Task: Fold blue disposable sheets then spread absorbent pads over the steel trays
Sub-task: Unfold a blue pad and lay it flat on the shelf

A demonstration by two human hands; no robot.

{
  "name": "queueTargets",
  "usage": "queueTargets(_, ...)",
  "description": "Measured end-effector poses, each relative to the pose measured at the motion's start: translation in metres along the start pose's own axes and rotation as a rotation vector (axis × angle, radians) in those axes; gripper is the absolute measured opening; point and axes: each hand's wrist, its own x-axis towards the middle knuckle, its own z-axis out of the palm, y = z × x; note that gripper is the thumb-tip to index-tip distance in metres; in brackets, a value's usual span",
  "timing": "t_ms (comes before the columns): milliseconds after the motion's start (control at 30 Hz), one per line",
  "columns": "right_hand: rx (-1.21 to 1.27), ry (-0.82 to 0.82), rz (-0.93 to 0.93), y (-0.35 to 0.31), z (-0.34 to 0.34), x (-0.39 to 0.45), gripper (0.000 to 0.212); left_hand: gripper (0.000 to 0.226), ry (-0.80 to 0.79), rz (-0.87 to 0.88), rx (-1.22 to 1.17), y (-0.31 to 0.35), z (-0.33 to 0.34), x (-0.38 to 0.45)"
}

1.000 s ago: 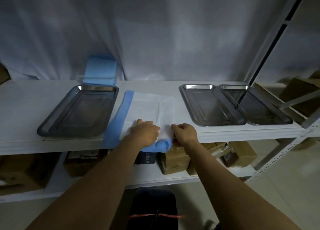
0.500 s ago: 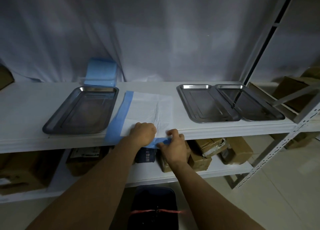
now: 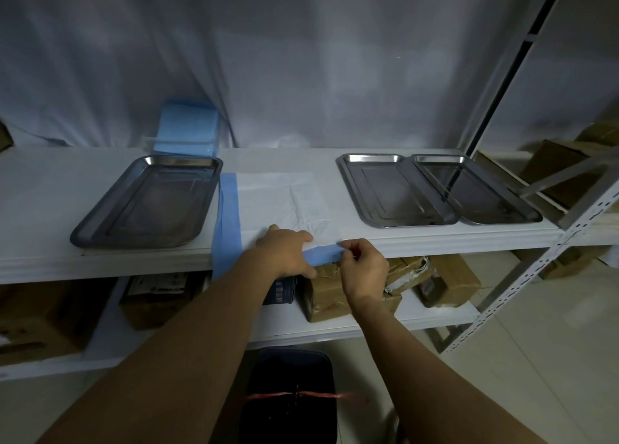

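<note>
Dim room: white metal shelving [image 3: 522, 272], draped white sheet [image 3: 301, 58], tiled floor [image 3: 536, 360].

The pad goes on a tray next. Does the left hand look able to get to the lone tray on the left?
Probably yes. The left hand rests on the sheet right beside that tray, with nothing between them; it would only have to let go.

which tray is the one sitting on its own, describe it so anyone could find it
On the white upper shelf, look left of the pad with the blue border that both hands work on. The lone steel tray lies there, before a blue stack. The other two trays touch, far right.
</note>
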Motion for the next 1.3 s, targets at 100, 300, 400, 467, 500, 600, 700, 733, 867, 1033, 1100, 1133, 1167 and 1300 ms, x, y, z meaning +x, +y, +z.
queueTargets(100,0.111,0.050,0.099,0.000,-0.005,0.002,0.020,0.036,0.030,0.045,0.105,0.002,0.001,0.008)
queueTargets(300,-0.137,-0.202,0.031,0.010,-0.004,-0.011,0.051,0.035,0.044,0.060,0.089,0.005,-0.010,0.003)
queueTargets(400,-0.229,-0.230,-0.022,0.012,0.012,-0.011,0.043,0.036,0.039,0.046,0.126,0.004,-0.004,0.002)
queueTargets(467,-0.235,-0.208,-0.015,0.013,0.016,-0.005,0.021,0.039,0.063,0.050,0.116,0.003,0.002,-0.001)
queueTargets(500,-0.220,-0.166,0.011,0.013,0.015,-0.002,0.014,0.041,0.090,0.035,0.074,0.001,0.005,-0.004)
queueTargets(600,-0.107,-0.035,0.129,0.011,0.009,0.002,0.018,0.046,0.193,0.014,-0.018,-0.004,0.014,-0.009)
queueTargets(700,-0.075,0.044,0.118,0.011,0.009,0.000,0.007,0.063,0.217,0.046,-0.065,-0.009,0.013,-0.012)
queueTargets(733,-0.060,0.048,0.128,0.010,0.010,-0.001,0.004,0.074,0.206,0.058,-0.036,-0.009,0.013,-0.012)
queueTargets(867,-0.048,-0.022,0.151,0.012,0.010,-0.009,0.009,0.055,0.229,0.076,0.131,-0.004,0.012,-0.008)
queueTargets(1033,-0.215,-0.065,-0.013,0.015,0.009,-0.010,0.036,0.021,0.302,0.074,0.084,-0.003,0.006,-0.002)
queueTargets(1100,-0.317,-0.064,-0.126,0.015,0.010,-0.006,0.030,0.023,0.297,0.077,0.035,-0.003,0.003,-0.004)
queueTargets(1133,-0.329,-0.055,-0.153,0.014,0.011,-0.002,0.021,0.026,0.273,0.088,0.020,-0.004,0.001,-0.006)
queueTargets(1167,-0.320,-0.053,-0.149,0.012,0.012,0.002,0.013,0.034,0.235,0.098,0.019,-0.004,0.001,-0.008)
queueTargets(1300,-0.269,-0.100,-0.139,-0.003,0.012,0.019,0.016,0.033,0.211,0.093,0.080,-0.004,0.003,-0.008)
